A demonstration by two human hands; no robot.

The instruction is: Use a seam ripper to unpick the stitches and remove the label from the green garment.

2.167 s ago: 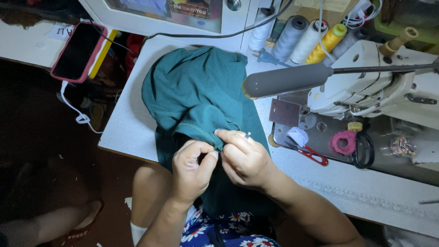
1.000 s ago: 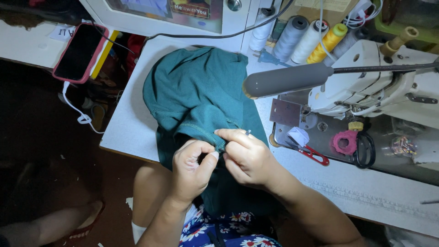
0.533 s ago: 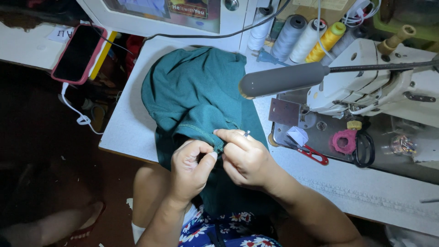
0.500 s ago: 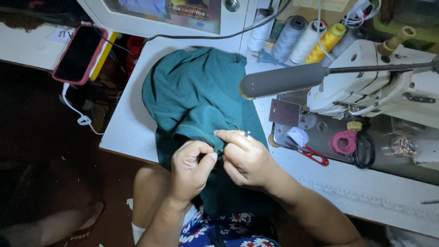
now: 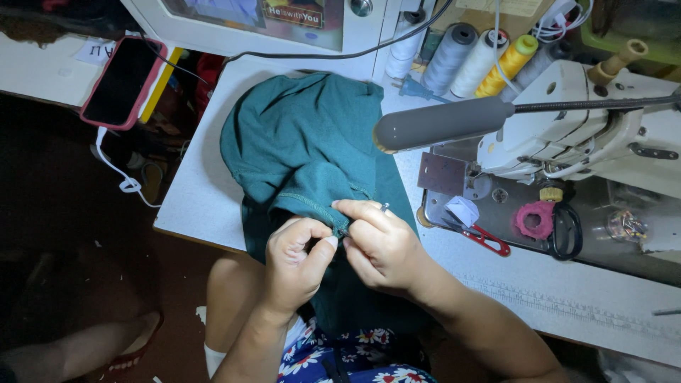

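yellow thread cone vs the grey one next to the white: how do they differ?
The yellow thread cone is bright yellow and slimmer; the grey thread cone is dull grey and looks thicker. The yellow one lies farther right, nearer the sewing machine, the grey one farther left. Both tilt alike and stand in the same row.

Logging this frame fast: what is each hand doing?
Left hand: pinching the stitched hem of the teal knit fabric.
Right hand: pinching the same hem.

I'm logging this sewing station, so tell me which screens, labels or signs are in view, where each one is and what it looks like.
Phone: far left ledge, dark blank screen, pink case.
Paper label: beside the phone's top, small, white.
Framed picture: top centre behind the teal fabric, colourful, white border.
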